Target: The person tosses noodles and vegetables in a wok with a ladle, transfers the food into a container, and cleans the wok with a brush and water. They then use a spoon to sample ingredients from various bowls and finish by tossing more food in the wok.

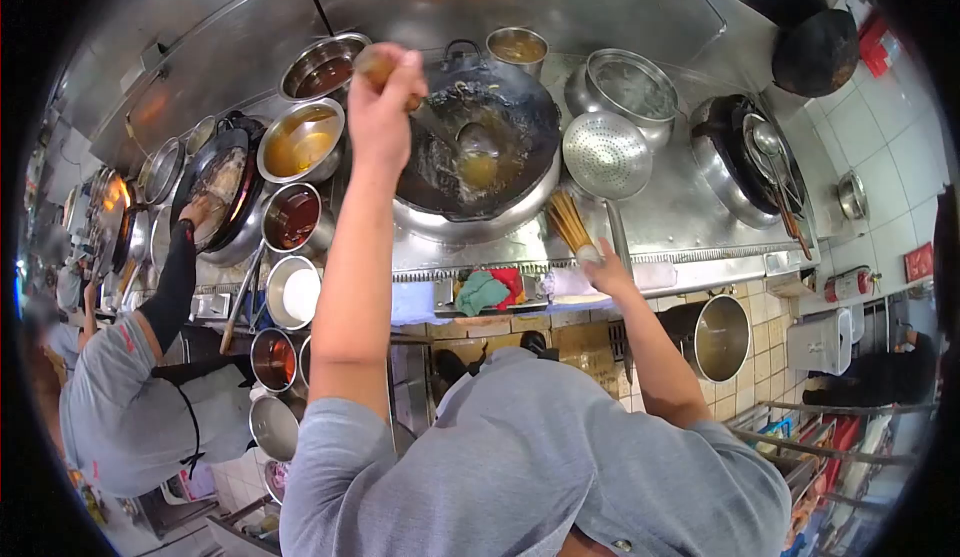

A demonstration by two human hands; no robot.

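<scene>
My left hand (388,102) is closed around the wooden handle end of a ladle (478,139). The ladle's bowl hangs over the middle of a large black wok (530,112), which has cloudy, brownish liquid in its bottom. Lower on the right, my right hand (605,269) grips a bamboo wok brush (568,222) by one end, its bristles pointing up and left toward the wok rim. A perforated skimmer (607,155) rests just above that hand, its long handle running down beside my fingers.
Metal bowls of yellow oil (300,144) and dark red sauce (293,217) stand left of the wok. A steaming pot (630,87) is behind the skimmer. Folded cloths (483,292) lie along the front ledge. A co-worker (150,387) works at another wok on the left.
</scene>
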